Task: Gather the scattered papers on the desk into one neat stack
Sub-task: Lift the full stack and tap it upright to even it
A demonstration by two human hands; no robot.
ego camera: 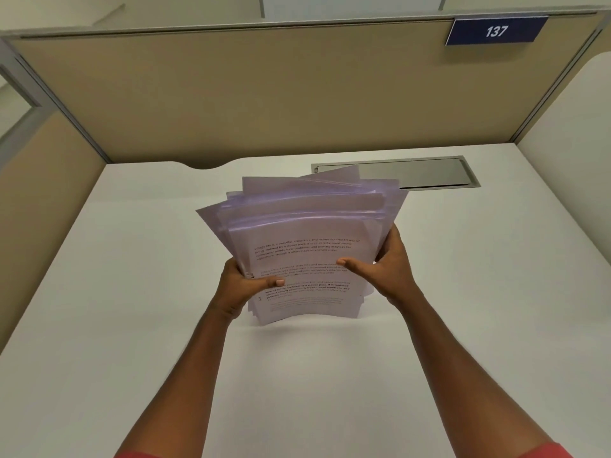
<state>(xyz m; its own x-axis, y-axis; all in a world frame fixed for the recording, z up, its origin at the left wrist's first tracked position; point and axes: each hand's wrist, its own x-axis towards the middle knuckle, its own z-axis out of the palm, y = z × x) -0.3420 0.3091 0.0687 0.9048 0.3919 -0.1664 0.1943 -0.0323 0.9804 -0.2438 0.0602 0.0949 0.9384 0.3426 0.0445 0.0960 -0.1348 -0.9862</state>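
Observation:
A bundle of white printed papers (304, 223) stands upright on its lower edge on the white desk (132, 259), near the middle. The sheets are uneven: their top edges fan out at different heights and angles. My left hand (243, 285) grips the bundle's left side, thumb across the front sheet. My right hand (383, 262) grips the right side, thumb on the front and fingers behind. The front sheet shows several paragraphs of black text.
A grey metal cable hatch (429, 173) is set into the desk behind the papers. Beige cubicle partitions (264, 94) close the back and left; a blue sign reading 137 (496, 30) hangs at the top right. A white panel bounds the right side.

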